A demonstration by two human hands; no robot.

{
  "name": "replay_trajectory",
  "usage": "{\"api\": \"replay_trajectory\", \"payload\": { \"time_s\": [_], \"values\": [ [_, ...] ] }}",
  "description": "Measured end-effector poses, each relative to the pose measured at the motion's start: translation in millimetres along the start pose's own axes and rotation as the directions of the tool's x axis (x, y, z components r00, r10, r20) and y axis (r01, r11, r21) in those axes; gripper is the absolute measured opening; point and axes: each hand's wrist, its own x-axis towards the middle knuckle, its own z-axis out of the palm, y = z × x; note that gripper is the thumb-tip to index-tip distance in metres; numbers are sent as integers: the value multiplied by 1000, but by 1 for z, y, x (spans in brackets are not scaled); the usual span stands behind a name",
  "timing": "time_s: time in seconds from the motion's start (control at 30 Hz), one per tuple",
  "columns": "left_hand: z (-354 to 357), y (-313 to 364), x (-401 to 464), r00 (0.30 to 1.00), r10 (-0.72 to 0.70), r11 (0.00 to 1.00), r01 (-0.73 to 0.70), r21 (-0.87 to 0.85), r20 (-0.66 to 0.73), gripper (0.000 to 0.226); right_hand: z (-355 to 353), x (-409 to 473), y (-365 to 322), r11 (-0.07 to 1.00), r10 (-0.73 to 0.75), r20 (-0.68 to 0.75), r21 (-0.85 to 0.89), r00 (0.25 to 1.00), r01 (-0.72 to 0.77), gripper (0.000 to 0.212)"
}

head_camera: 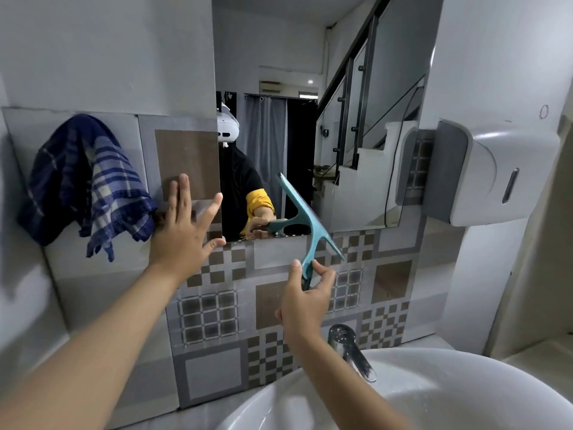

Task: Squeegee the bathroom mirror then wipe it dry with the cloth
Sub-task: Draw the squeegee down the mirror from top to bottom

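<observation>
The bathroom mirror (341, 88) hangs on the tiled wall above the sink. My right hand (305, 301) pinches the handle end of a teal squeegee (305, 221). Its blade lies slanted across the mirror's lower edge, upper end on the glass, lower end over the tiles. My left hand (186, 228) presses flat on the wall tiles, fingers spread, at the mirror's lower left corner, holding nothing. A blue plaid cloth (90, 184) hangs on the wall just left of that hand, apart from it.
A white sink basin (434, 383) with a chrome faucet (352, 350) sits below my right arm. A white paper dispenser (483, 175) juts from the wall on the right of the mirror. The mirror reflects a staircase, curtains and a person's torso.
</observation>
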Motion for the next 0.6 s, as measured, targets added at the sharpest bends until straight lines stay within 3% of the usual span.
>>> {"api": "replay_trajectory", "payload": {
  "time_s": [0.17, 0.37, 0.6],
  "values": [
    [-2, -7, -1, 999, 26, 999, -26, -21, 34, 101, 19, -17, 7, 998, -66, -33, 3, 997, 66, 17],
    [-8, -20, -6, 996, 35, 997, -29, -71, 78, 105, 21, -32, 24, 985, -164, 40, -52, 986, 166, 15],
    [-9, -20, -7, 997, 31, 997, -25, -77, 75, 106, 4, -30, 40, 922, -305, 81, -223, 949, 316, 22]
  ]
}}
